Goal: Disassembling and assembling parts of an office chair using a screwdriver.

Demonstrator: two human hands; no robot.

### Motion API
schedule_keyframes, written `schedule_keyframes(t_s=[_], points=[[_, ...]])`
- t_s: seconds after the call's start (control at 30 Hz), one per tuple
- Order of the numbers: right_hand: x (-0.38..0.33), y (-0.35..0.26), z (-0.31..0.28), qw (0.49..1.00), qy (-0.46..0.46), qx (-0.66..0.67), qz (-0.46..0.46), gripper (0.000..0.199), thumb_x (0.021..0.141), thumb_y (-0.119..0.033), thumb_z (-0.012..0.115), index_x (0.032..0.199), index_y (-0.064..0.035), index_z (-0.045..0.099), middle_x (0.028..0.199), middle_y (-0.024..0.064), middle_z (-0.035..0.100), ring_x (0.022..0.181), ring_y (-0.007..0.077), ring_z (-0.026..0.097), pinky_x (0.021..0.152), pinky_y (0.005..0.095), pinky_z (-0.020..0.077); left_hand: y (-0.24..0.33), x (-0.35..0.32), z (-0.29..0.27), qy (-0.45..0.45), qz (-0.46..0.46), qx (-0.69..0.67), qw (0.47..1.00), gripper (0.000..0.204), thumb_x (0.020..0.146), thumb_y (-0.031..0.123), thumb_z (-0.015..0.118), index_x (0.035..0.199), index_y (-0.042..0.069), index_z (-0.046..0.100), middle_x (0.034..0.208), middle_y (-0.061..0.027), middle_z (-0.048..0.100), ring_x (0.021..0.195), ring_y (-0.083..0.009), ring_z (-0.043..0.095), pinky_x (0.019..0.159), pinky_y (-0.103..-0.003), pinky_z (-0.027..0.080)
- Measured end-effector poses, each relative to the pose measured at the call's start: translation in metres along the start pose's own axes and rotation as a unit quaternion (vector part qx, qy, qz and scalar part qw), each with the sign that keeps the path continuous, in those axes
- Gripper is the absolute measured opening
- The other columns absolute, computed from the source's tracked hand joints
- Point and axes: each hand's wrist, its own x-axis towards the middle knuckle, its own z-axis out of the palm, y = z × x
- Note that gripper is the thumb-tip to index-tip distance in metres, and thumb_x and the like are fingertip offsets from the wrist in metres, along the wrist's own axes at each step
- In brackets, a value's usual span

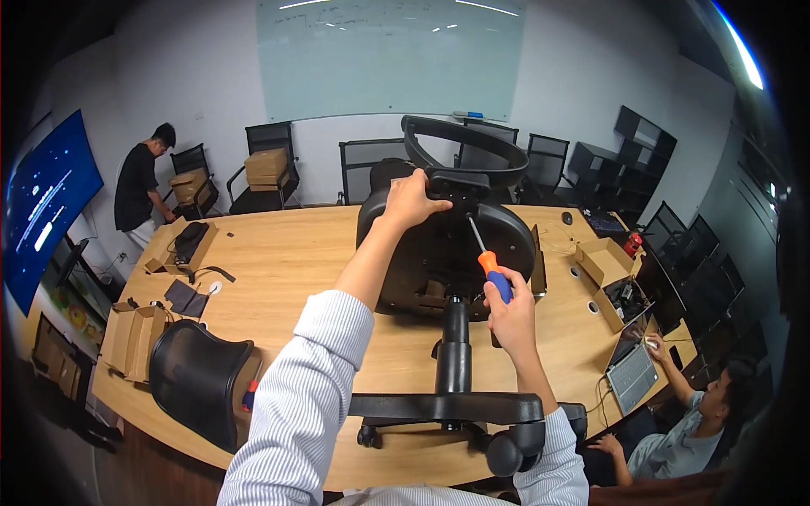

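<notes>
**Two hands at an upturned office chair**

Two hands work on a black office chair lying on its side on a long wooden table, its wheeled base toward the camera and its curved headrest bracket at the far end. The left hand closes over the top of the seat back, beside the bracket. The right hand is wrapped around the orange-and-blue handle of a screwdriver, whose shaft slants up to the chair's underside. A second black chair back rests at the table's near left edge, close to open cardboard boxes. At right, a seated person uses a laptop; at far left another person stands by a wall screen.
</notes>
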Motion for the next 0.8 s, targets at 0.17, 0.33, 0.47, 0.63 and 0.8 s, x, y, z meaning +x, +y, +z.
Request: schedule_keyframes(t_s=[0.17,0.33,0.47,0.63,0.8], points=[[0.013,0.010,0.009,0.997,0.037,-0.068,-0.021,0.034,0.089,-0.020,0.065,0.115,0.0018,0.059,0.081,0.0108,0.063,0.069,0.0160,0.057,0.066,0.0307,0.0467,-0.011,-0.006,0.015,0.115,0.061,0.031,0.991,0.061,0.069,0.043,0.084,0.100,-0.001,0.055,0.097,-0.0197,0.065,0.099,-0.0367,0.060,0.089,-0.042,0.045],[0.016,0.008,0.008,0.997,0.042,-0.063,-0.018,0.032,0.090,-0.020,0.064,0.113,0.0025,0.060,0.080,0.0097,0.061,0.068,0.0148,0.056,0.065,0.0304,0.0463,-0.010,-0.006,0.016,0.115,0.046,0.031,0.992,0.060,0.070,0.043,0.083,0.101,-0.001,0.055,0.095,-0.0180,0.066,0.098,-0.0349,0.060,0.087,-0.042,0.046],[0.016,0.004,0.008,0.995,0.043,-0.076,-0.042,0.033,0.089,-0.020,0.065,0.113,0.0027,0.061,0.079,0.0086,0.061,0.068,0.0136,0.055,0.065,0.0298,0.0460,-0.008,-0.008,0.016,0.121,0.041,0.026,0.992,0.061,0.070,0.044,0.083,0.101,0.000,0.055,0.096,-0.0177,0.066,0.099,-0.0346,0.060,0.087,-0.042,0.046],[0.013,-0.010,0.013,0.995,0.045,-0.088,-0.030,0.033,0.089,-0.019,0.064,0.114,0.0018,0.061,0.079,0.0132,0.063,0.068,0.0194,0.060,0.066,0.0327,0.0480,-0.007,-0.009,0.016,0.120,0.032,0.023,0.992,0.062,0.069,0.044,0.083,0.102,0.000,0.055,0.097,-0.0180,0.065,0.100,-0.0348,0.059,0.089,-0.043,0.045],[0.012,-0.036,0.020,0.932,0.089,-0.287,-0.202,0.037,0.083,-0.009,0.066,0.118,-0.0004,0.061,0.080,0.0227,0.064,0.071,0.0354,0.065,0.068,0.0432,0.0511,-0.005,-0.011,0.015,0.117,0.035,0.023,0.992,0.055,0.071,0.038,0.082,0.101,0.000,0.056,0.099,-0.0176,0.065,0.101,-0.0345,0.058,0.089,-0.042,0.045]])
